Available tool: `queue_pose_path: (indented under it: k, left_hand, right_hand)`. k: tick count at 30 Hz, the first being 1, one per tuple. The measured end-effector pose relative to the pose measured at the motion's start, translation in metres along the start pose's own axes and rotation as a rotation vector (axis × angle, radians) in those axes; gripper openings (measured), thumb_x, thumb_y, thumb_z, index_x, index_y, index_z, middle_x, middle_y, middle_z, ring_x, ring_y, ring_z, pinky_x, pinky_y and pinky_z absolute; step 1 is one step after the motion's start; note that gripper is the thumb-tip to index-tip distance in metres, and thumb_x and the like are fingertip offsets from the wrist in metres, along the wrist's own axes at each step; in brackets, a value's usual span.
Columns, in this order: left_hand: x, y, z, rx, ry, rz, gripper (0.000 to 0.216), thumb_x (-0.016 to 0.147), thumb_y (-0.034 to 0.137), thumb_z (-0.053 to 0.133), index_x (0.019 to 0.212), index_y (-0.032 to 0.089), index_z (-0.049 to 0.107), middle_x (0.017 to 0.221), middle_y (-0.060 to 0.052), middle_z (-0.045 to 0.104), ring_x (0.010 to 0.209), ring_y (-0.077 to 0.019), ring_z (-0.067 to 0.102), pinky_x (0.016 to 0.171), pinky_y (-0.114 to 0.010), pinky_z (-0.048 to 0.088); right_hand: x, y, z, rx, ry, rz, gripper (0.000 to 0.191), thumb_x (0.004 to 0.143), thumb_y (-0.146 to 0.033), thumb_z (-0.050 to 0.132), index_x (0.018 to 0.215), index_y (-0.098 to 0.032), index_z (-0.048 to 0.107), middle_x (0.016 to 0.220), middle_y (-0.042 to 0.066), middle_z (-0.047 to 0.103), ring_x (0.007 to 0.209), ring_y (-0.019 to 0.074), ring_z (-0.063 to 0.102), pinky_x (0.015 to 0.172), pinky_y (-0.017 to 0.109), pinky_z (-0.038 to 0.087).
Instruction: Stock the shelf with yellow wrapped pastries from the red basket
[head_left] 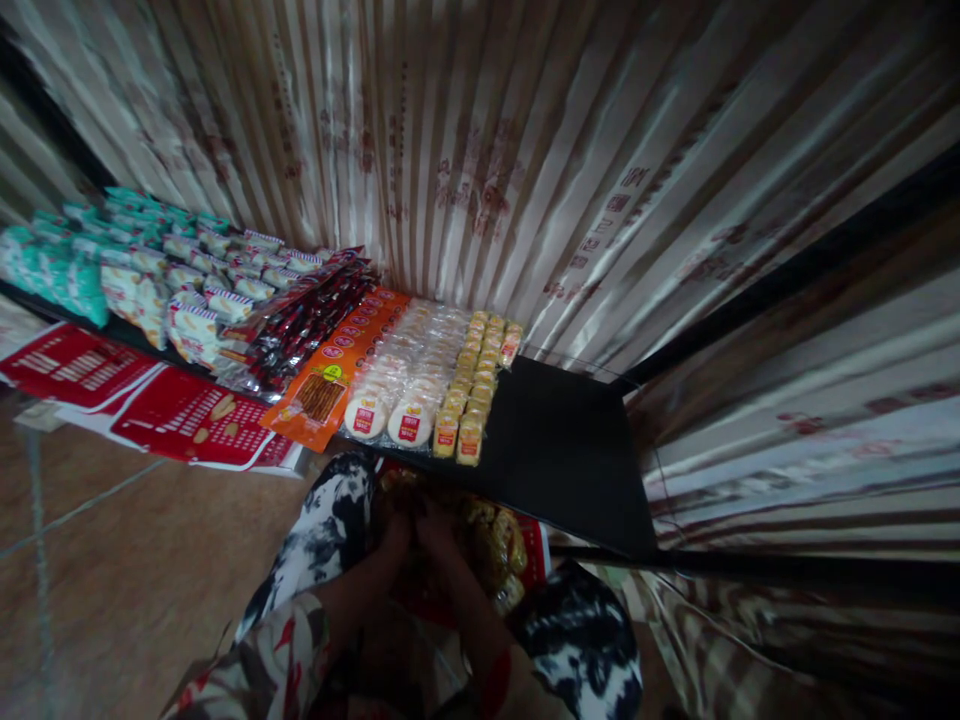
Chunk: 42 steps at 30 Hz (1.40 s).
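Left hand (391, 535) and right hand (441, 530) together, low between the knees, closure too dark to tell. Yellow packets (499, 555) just right of them, nearer the right hand; black shelf (570, 450) ahead.

Left hand (394, 532) and right hand (441, 528) sit in shadow, grip unreadable; yellow packets (501, 555) beside them blur; green packets (45, 272) cross the left edge.

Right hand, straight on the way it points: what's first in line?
The right hand would likely meet the gold-wrapped snacks right ahead, then the black shelf edge; depth is murky.
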<state>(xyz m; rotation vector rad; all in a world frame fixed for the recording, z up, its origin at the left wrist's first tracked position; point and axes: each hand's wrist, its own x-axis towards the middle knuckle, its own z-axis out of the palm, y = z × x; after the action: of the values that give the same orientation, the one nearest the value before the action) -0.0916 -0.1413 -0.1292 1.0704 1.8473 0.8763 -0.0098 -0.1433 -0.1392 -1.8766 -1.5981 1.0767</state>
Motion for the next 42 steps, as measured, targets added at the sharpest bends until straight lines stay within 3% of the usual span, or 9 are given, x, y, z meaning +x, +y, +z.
queue_pose_path:
  k: [5,9,12,18,24,28,32,38,42]
  left_hand:
    - [-0.009,0.008,-0.005,0.033,0.026,-0.012,0.018,0.081,0.017,0.047,0.087,0.015,0.064,0.087,-0.006,0.064,0.087,-0.0184,0.059,0.081,-0.033,0.047]
    - [-0.023,0.02,-0.015,0.071,0.022,0.087,0.024,0.071,0.006,0.046,0.08,0.016,0.066,0.087,-0.006,0.063,0.088,-0.0187,0.057,0.084,-0.032,0.046]
    - [-0.031,0.029,-0.024,0.146,-0.016,0.227,0.026,0.069,0.003,0.044,0.072,0.018,0.065,0.083,-0.005,0.059,0.085,-0.0174,0.055,0.083,-0.031,0.045]
    - [-0.039,0.047,-0.039,0.168,-0.118,0.426,0.025,0.07,0.005,0.039,0.059,0.019,0.057,0.072,-0.002,0.055,0.077,-0.0156,0.053,0.076,-0.03,0.045]
    - [-0.045,0.07,-0.04,0.061,-0.198,0.551,0.025,0.066,0.003,0.038,0.069,0.017,0.057,0.074,-0.002,0.058,0.079,-0.0158,0.054,0.076,-0.03,0.045]
    - [-0.052,0.088,-0.038,-0.014,-0.13,0.639,0.034,0.064,0.003,0.04,0.091,0.016,0.056,0.091,-0.005,0.058,0.087,-0.0165,0.055,0.079,-0.031,0.046]
    - [-0.062,0.105,-0.035,-0.048,-0.068,0.742,0.036,0.067,0.005,0.041,0.099,0.015,0.054,0.101,-0.009,0.056,0.096,-0.0188,0.053,0.083,-0.035,0.046]
    - [-0.075,0.125,-0.01,-0.058,-0.218,0.717,0.035,0.07,0.004,0.037,0.097,0.016,0.056,0.102,-0.008,0.056,0.098,-0.0175,0.054,0.089,-0.035,0.046]
    - [-0.077,0.144,0.018,-0.054,-0.301,0.594,0.033,0.077,0.009,0.038,0.102,0.018,0.057,0.113,-0.008,0.053,0.108,-0.0163,0.051,0.099,-0.034,0.04]
  right_hand:
    - [-0.01,-0.007,-0.016,-0.023,0.016,0.027,0.041,0.076,-0.01,0.038,0.108,-0.019,0.063,0.107,0.009,0.066,0.099,0.0191,0.061,0.09,0.031,0.043]
    - [-0.024,-0.023,-0.039,-0.074,0.096,-0.14,0.047,0.077,-0.008,0.036,0.117,-0.019,0.057,0.116,0.008,0.06,0.109,0.0179,0.055,0.096,0.03,0.039]
    - [-0.035,-0.032,-0.057,-0.129,0.052,-0.252,0.048,0.076,-0.009,0.038,0.12,-0.017,0.055,0.124,0.009,0.055,0.116,0.0185,0.048,0.1,0.031,0.035]
    - [-0.049,-0.034,-0.09,-0.189,-0.116,-0.316,0.042,0.075,-0.008,0.042,0.113,-0.018,0.059,0.113,0.009,0.062,0.105,0.0172,0.054,0.094,0.028,0.039]
    - [-0.06,-0.03,-0.116,-0.238,-0.082,-0.313,0.022,0.078,-0.019,0.049,0.092,-0.021,0.066,0.095,0.007,0.065,0.09,0.0177,0.057,0.081,0.027,0.042]
    - [-0.065,-0.031,-0.135,-0.07,-0.028,-0.237,0.015,0.073,-0.027,0.057,0.085,-0.021,0.065,0.085,0.002,0.065,0.07,0.0139,0.056,0.066,0.024,0.043]
    - [-0.063,-0.029,-0.154,0.255,0.036,-0.139,0.022,0.071,-0.036,0.058,0.084,-0.019,0.062,0.075,0.0,0.063,0.057,0.0108,0.052,0.055,0.022,0.04]
    - [-0.044,-0.024,-0.169,0.557,0.185,-0.04,0.035,0.064,-0.046,0.063,0.084,-0.018,0.06,0.071,0.001,0.064,0.054,0.0119,0.054,0.049,0.022,0.04]
    - [-0.026,-0.019,-0.175,0.576,0.294,-0.055,0.036,0.062,-0.047,0.064,0.083,-0.017,0.06,0.074,0.003,0.066,0.064,0.0163,0.061,0.061,0.026,0.047]
